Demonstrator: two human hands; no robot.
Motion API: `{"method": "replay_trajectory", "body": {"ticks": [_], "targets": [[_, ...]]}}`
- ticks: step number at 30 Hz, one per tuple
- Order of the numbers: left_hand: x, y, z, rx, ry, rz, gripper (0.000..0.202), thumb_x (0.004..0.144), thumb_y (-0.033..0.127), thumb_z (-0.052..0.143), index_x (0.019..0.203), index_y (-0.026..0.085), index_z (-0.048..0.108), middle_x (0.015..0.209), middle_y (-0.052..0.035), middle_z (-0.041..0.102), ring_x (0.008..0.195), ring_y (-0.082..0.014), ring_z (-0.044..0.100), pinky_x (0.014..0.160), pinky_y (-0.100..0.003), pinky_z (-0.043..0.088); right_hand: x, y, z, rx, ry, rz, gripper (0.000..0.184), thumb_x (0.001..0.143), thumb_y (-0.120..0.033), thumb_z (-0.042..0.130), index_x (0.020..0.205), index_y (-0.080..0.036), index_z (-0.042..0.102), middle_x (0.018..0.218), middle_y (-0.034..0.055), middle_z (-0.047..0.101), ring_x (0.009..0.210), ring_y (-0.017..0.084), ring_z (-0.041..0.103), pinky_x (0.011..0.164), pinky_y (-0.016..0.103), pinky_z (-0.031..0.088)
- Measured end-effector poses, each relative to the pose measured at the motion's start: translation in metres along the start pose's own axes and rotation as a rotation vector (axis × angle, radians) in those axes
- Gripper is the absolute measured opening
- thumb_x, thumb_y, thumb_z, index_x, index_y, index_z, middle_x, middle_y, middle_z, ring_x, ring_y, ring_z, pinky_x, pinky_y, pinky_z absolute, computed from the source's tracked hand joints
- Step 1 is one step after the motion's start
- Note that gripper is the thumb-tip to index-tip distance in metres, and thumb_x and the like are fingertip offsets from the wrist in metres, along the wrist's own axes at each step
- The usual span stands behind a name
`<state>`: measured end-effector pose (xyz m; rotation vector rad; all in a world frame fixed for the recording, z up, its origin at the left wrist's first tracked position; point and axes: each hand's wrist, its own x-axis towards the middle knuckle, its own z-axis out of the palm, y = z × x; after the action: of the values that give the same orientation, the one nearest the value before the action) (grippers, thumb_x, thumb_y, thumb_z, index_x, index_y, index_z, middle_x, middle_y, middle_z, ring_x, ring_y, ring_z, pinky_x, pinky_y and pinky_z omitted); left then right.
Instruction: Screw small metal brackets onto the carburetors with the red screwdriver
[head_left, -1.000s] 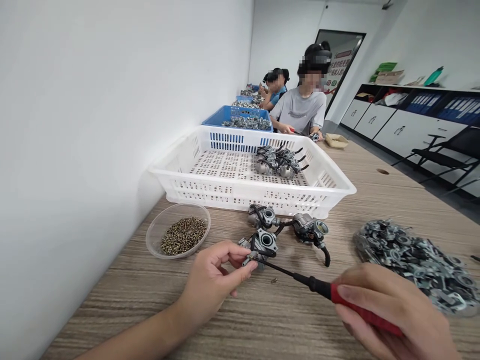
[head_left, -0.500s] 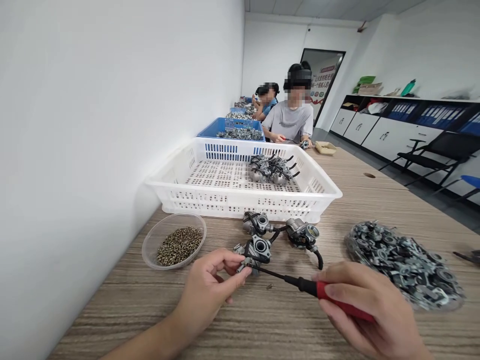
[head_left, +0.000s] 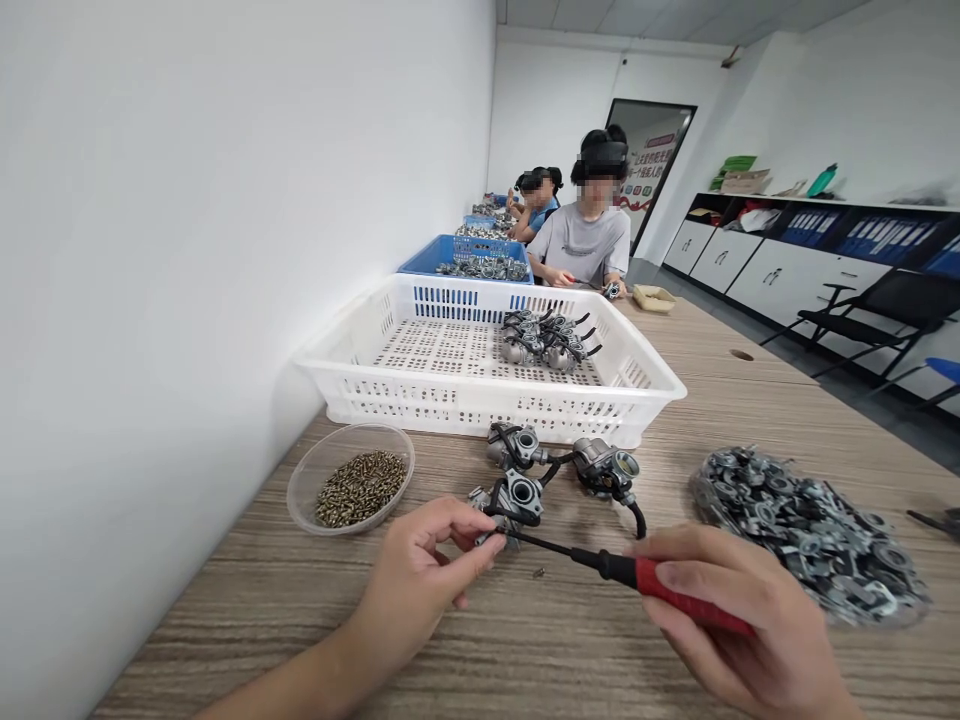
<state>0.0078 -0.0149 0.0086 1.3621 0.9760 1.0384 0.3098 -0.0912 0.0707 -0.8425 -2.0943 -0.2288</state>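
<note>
My left hand [head_left: 431, 555] is closed, thumb and forefinger pinching a small metal part [head_left: 484, 538] at the front of the nearest carburetor [head_left: 523, 492]. Whether that part is fixed to the carburetor is hidden by my fingers. In my right hand [head_left: 739, 610] is a screwdriver [head_left: 675, 590] with a red and black handle. Its shaft points left, and the tip meets the small part at my left fingertips. Two more carburetors, one behind [head_left: 513, 446] and one to the right [head_left: 600, 466], lie on the table. A small brass screw [head_left: 538, 573] lies below the screwdriver shaft.
A clear bowl [head_left: 298, 490] of brass screws stands left. A white crate [head_left: 480, 400] with several carburetors is ahead, a blue crate [head_left: 420, 262] beyond. Metal parts fill a clear tray [head_left: 814, 540] at right. A co-worker [head_left: 589, 240] sits across, holding a tool. A wall borders the left.
The view has shifted slightly. Both hands stay in nearly the same place, with the screwdriver tip still at the small part.
</note>
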Motion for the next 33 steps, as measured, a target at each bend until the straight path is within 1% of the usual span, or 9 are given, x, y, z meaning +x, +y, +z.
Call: {"method": "replay_trajectory", "body": {"ticks": [4,7,10,15,20,22,25,29,33], "targets": [[-0.001,0.002,0.0,0.037,-0.012,0.004,0.021,0.085,0.039,0.093,0.096,0.02,0.09,0.083,-0.0054,0.077,0.07,-0.0195,0.074,0.039,-0.019,0.06,0.005,0.004,-0.001,-0.042,-0.008,-0.059,0.033,0.091,-0.003,0.066,0.121,-0.018,0.067,0.084,0.0033,0.079,0.065,0.016,0.075,0.061,0.028,0.062],[-0.001,0.002,-0.001,0.01,-0.012,-0.036,0.027,0.085,0.041,0.093,0.1,0.019,0.086,0.085,-0.0069,0.08,0.075,-0.0236,0.081,0.04,-0.019,0.059,-0.002,0.005,0.004,-0.002,0.035,0.009,0.044,0.088,-0.011,0.067,0.131,-0.018,0.064,0.119,0.0147,0.081,0.104,0.027,0.083,0.081,0.038,0.07],[0.0,0.001,-0.002,-0.014,-0.001,-0.07,0.036,0.082,0.043,0.094,0.106,0.018,0.082,0.089,-0.0082,0.083,0.075,-0.0256,0.084,0.039,-0.019,0.058,-0.011,0.004,0.011,0.109,0.046,0.043,0.058,0.086,0.0,0.064,0.14,-0.02,0.057,0.14,0.0171,0.074,0.131,0.03,0.076,0.106,0.046,0.069],[-0.001,0.001,-0.001,0.0,-0.006,-0.083,0.038,0.082,0.045,0.094,0.103,0.017,0.081,0.083,-0.0073,0.082,0.074,-0.0263,0.085,0.039,-0.019,0.057,-0.011,0.001,0.013,0.201,0.01,0.07,0.053,0.093,0.006,0.064,0.137,-0.022,0.057,0.128,0.0131,0.081,0.117,0.024,0.081,0.098,0.039,0.071],[-0.002,0.0,0.001,0.02,-0.026,-0.066,0.035,0.081,0.045,0.094,0.099,0.017,0.083,0.083,-0.0072,0.082,0.071,-0.0235,0.081,0.039,-0.018,0.057,0.0,0.0,0.003,0.005,0.041,-0.021,0.03,0.099,-0.004,0.069,0.124,-0.021,0.065,0.087,0.0031,0.081,0.07,0.018,0.079,0.068,0.028,0.066],[-0.002,-0.001,0.002,0.012,-0.035,-0.088,0.036,0.082,0.046,0.094,0.101,0.017,0.084,0.085,-0.0077,0.083,0.072,-0.0237,0.082,0.039,-0.019,0.056,0.003,0.0,0.001,-0.042,0.038,-0.04,0.02,0.102,-0.013,0.071,0.121,-0.02,0.067,0.082,0.0029,0.08,0.064,0.018,0.078,0.063,0.029,0.065],[-0.001,-0.002,0.0,0.002,-0.051,-0.113,0.039,0.083,0.046,0.094,0.106,0.017,0.085,0.088,-0.0097,0.085,0.078,-0.0268,0.084,0.04,-0.02,0.058,0.004,-0.002,0.002,0.023,0.039,0.01,0.029,0.098,-0.021,0.072,0.127,-0.021,0.065,0.101,0.0101,0.085,0.083,0.025,0.084,0.071,0.035,0.07],[-0.002,-0.001,-0.002,0.017,-0.08,-0.108,0.039,0.084,0.046,0.093,0.11,0.017,0.087,0.089,-0.0098,0.085,0.077,-0.0251,0.083,0.041,-0.019,0.058,0.001,-0.009,0.008,0.193,0.043,0.087,0.054,0.088,0.003,0.062,0.134,-0.024,0.059,0.123,0.0128,0.084,0.112,0.028,0.085,0.09,0.042,0.074],[-0.004,0.001,0.0,0.04,-0.115,-0.133,0.037,0.085,0.047,0.093,0.108,0.018,0.087,0.089,-0.0082,0.083,0.073,-0.0225,0.08,0.041,-0.019,0.058,0.0,-0.016,0.009,0.26,0.075,0.089,0.053,0.089,0.012,0.059,0.128,-0.024,0.058,0.122,0.0107,0.086,0.115,0.024,0.087,0.098,0.038,0.074]]}}
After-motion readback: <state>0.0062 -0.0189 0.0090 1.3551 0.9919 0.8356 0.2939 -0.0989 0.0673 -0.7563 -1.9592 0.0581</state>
